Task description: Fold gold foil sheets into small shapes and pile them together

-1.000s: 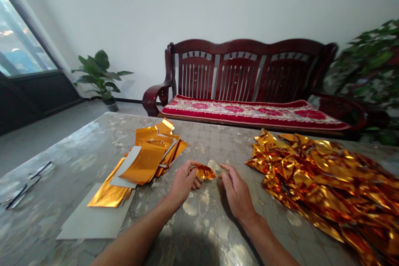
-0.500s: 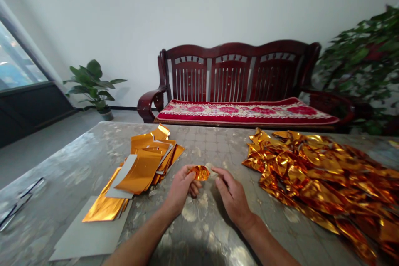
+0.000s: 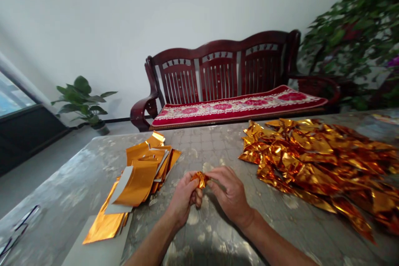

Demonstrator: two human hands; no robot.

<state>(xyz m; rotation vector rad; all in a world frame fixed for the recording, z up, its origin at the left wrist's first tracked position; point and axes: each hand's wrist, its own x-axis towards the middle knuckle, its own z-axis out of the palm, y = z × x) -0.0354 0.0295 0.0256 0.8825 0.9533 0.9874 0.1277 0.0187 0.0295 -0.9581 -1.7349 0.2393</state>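
A small folded piece of gold foil paper is held between my two hands above the middle of the table. My left hand pinches its left end between thumb and fingers. On its right end, the thumb and forefinger of my right hand are closed. To the left lies a loose stack of flat gold foil sheets, some with their grey backs up. A large heap of folded gold foil pieces spreads over the right side of the table.
The table has a grey flowered cover. A grey sheet lies under the stack, and glasses rest at the left edge. Behind stand a dark wooden bench with a red cushion, a potted plant and a leafy plant.
My right hand has closed on the right end of the foil piece, which now looks narrower and more crumpled. The whole view has tilted and shifted slightly.
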